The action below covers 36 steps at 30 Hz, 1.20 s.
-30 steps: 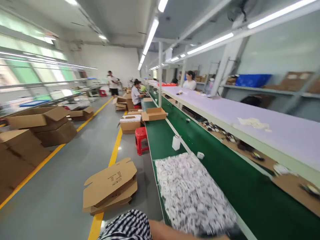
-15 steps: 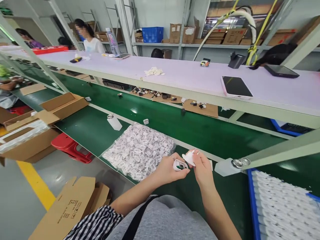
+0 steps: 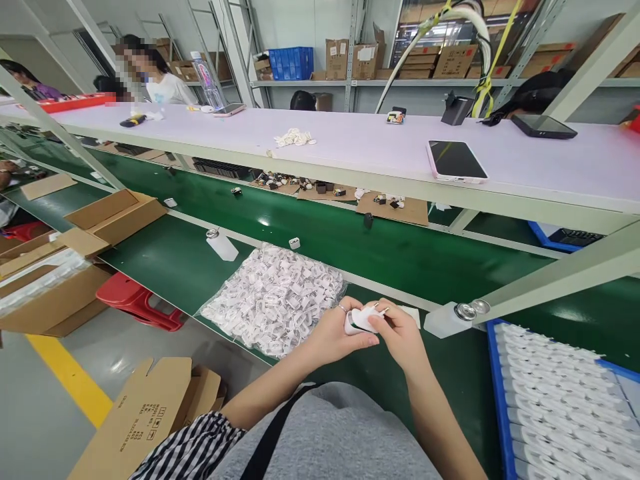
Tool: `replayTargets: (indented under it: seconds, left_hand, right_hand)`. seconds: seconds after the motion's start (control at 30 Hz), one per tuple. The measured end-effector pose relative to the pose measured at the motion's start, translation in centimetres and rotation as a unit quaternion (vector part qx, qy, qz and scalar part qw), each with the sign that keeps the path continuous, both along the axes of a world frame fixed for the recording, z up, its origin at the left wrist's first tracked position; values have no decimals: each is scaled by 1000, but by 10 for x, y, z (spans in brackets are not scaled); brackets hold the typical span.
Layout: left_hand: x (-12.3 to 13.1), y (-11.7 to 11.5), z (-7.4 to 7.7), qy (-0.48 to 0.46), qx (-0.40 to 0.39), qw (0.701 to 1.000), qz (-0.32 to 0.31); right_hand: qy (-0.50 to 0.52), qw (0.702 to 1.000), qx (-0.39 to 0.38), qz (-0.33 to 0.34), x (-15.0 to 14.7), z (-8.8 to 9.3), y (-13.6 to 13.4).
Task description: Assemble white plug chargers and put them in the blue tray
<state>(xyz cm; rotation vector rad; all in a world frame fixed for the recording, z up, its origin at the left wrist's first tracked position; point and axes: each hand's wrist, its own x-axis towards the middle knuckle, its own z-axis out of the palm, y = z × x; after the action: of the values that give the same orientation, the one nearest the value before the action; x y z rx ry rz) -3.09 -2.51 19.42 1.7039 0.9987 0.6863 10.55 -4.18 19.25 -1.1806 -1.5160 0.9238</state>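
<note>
Both my hands meet over the green bench [image 3: 430, 267], close to my body. My left hand [image 3: 335, 337] grips a small white plastic plug housing [image 3: 356, 323] from below. My right hand [image 3: 400, 333] presses a white cover piece with metal pins [image 3: 373, 313] onto it from the right. The two white parts touch each other between my fingers. Just left of my hands lies a clear bag full of small white parts [image 3: 275, 297].
A blue tray of white parts [image 3: 560, 400] sits at my right. Two white squeeze bottles [image 3: 220, 244] [image 3: 445, 320] lie on the bench. A phone [image 3: 455, 161] rests on the pale upper shelf [image 3: 350, 143]. Open cardboard boxes [image 3: 85, 227] stand left; other people sit beyond.
The view swung from the aisle to the bench, and my hands came into sight. Since half a second ago my right hand has brought the cover piece against the housing.
</note>
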Motion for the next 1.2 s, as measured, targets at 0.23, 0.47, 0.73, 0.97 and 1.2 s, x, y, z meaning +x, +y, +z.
replayTargets:
  seconds: [0.23, 0.47, 0.73, 0.97, 1.2]
  left_hand:
    - [3, -1, 7, 39, 9, 999, -10]
    - [24, 15, -108, -29, 47, 998, -19]
    - [26, 0, -215, 122, -37, 992, -8]
    - [16, 4, -211, 166, -28, 984, -51]
    - [18, 3, -209, 221, 14, 974, -50]
  right_hand:
    - [54, 998, 1, -16, 3, -3, -1]
    - [247, 941, -111, -204, 32, -74, 5]
    - [106, 939, -257, -203, 33, -185, -23]
    - [-156, 970, -117, -144, 15, -211, -29]
    - [-299, 946, -75, -99, 11, -213, -26]
